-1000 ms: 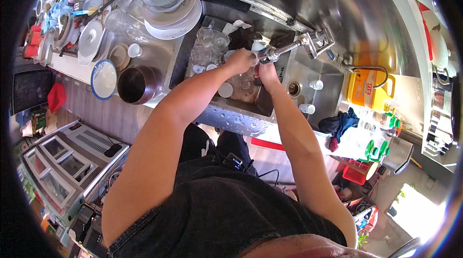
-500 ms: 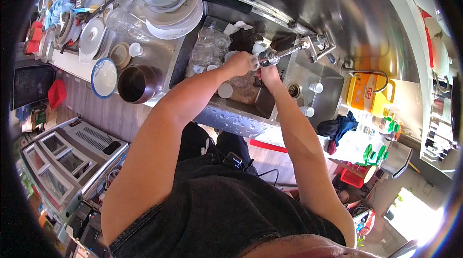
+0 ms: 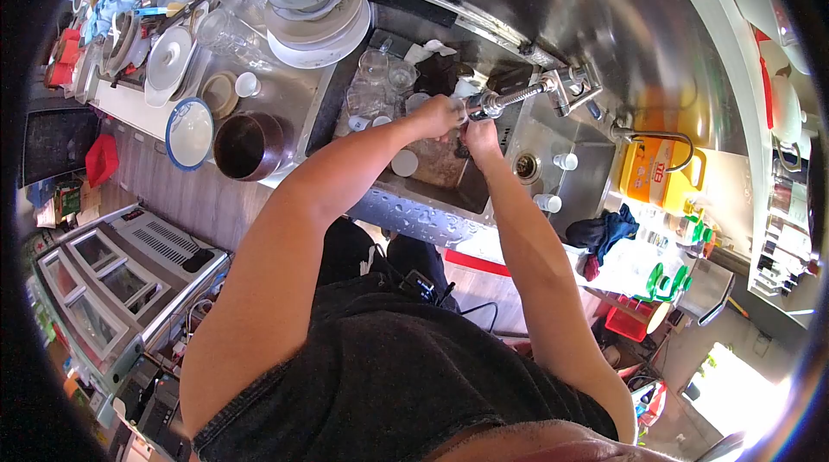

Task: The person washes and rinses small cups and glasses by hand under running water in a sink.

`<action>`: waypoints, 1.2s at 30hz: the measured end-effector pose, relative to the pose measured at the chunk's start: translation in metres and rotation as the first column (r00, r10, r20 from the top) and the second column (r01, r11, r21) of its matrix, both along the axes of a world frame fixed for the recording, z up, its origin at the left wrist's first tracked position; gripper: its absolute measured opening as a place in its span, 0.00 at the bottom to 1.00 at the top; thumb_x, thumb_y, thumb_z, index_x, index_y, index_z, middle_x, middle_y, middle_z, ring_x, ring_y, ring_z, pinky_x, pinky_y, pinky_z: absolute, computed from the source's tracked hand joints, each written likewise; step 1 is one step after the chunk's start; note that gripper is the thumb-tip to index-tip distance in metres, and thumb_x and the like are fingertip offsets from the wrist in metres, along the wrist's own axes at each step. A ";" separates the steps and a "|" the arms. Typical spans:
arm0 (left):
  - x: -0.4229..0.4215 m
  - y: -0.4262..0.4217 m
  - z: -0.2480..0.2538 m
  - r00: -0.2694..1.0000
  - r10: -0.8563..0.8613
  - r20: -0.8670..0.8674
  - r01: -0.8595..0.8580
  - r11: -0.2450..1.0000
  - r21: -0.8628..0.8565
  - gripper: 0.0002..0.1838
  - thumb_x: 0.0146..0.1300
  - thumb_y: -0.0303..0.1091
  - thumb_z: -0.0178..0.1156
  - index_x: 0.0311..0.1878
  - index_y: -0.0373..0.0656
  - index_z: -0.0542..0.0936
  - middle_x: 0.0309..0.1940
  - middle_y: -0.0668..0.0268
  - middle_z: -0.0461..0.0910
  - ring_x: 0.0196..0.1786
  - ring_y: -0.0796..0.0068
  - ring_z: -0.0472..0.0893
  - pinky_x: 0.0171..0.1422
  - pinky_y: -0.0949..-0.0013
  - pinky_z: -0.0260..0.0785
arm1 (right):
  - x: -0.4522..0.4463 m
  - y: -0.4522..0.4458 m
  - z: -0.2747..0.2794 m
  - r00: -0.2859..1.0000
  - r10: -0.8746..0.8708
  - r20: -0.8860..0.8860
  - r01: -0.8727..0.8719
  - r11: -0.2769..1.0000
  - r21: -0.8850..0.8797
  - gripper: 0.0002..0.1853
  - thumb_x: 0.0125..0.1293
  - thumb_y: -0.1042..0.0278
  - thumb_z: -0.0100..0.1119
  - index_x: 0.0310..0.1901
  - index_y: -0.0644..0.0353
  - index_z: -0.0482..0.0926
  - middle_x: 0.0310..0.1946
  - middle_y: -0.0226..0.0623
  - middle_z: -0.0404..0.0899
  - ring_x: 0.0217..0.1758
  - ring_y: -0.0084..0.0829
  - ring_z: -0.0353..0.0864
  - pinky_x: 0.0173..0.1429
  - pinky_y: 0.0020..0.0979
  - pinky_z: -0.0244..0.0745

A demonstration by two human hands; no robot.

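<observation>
My left hand (image 3: 439, 117) and my right hand (image 3: 481, 139) are close together over the left sink basin (image 3: 471, 190), right under the faucet head (image 3: 480, 105). The fingers of both are curled inward around something small, too hidden and blurred to name. Left of my hands, several clear glasses (image 3: 374, 65) are crowded in the basin. A white cup (image 3: 466, 85) sits just behind the faucet head. Nearer to me, a round white piece (image 3: 404, 163) lies on the basin floor.
In the right basin, two small white cups (image 3: 566, 161) lie near the drain (image 3: 526, 167). Stacked plates and bowls (image 3: 321, 46) stand on the left counter, with a dark pot (image 3: 249, 148) and a blue-rimmed bowl (image 3: 189, 135). A yellow jug (image 3: 649, 173) stands at right.
My left hand has shifted slightly and its fingers are more blurred, nearer the faucet head. The right hand stays almost in place. The whole view has shifted slightly.
</observation>
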State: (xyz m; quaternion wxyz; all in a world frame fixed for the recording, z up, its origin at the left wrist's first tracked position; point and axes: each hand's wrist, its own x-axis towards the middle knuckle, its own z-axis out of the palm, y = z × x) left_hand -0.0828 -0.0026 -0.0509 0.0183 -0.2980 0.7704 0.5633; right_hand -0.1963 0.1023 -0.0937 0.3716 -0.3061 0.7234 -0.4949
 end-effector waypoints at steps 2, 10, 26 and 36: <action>0.001 0.000 -0.005 0.999 -0.038 0.035 0.031 0.980 0.196 0.10 0.57 0.33 0.54 0.36 0.36 0.78 0.21 0.52 0.79 0.25 0.52 0.80 0.33 0.54 0.74 | 0.001 -0.001 0.012 0.991 -0.033 0.130 0.014 0.989 0.150 0.12 0.68 0.55 0.47 0.30 0.52 0.68 0.13 0.27 0.62 0.11 0.22 0.59 0.14 0.28 0.51; 0.012 -0.004 -0.020 0.935 -0.353 0.040 0.302 0.731 -0.612 0.12 0.56 0.36 0.54 0.38 0.40 0.79 0.28 0.50 0.80 0.34 0.47 0.80 0.37 0.50 0.73 | 0.004 0.000 0.038 0.828 -0.090 0.553 -0.189 0.885 0.427 0.13 0.68 0.55 0.44 0.34 0.55 0.71 0.18 0.29 0.68 0.13 0.23 0.63 0.16 0.28 0.58; 0.011 0.011 -0.019 0.918 0.369 -0.144 -0.360 0.929 0.085 0.14 0.63 0.32 0.54 0.51 0.43 0.66 0.37 0.52 0.79 0.35 0.58 0.81 0.35 0.58 0.72 | 0.043 -0.012 0.047 0.823 -0.232 0.518 0.241 0.969 0.052 0.14 0.72 0.61 0.45 0.51 0.59 0.72 0.36 0.34 0.76 0.34 0.27 0.75 0.34 0.30 0.71; 0.020 0.021 -0.010 0.922 0.347 -0.172 -0.192 0.796 0.574 0.23 0.62 0.32 0.50 0.61 0.46 0.62 0.29 0.62 0.75 0.22 0.76 0.75 0.23 0.68 0.69 | 0.024 -0.011 0.037 0.760 -0.234 0.606 0.168 0.972 0.164 0.14 0.73 0.64 0.38 0.53 0.56 0.71 0.32 0.39 0.77 0.24 0.34 0.78 0.20 0.37 0.74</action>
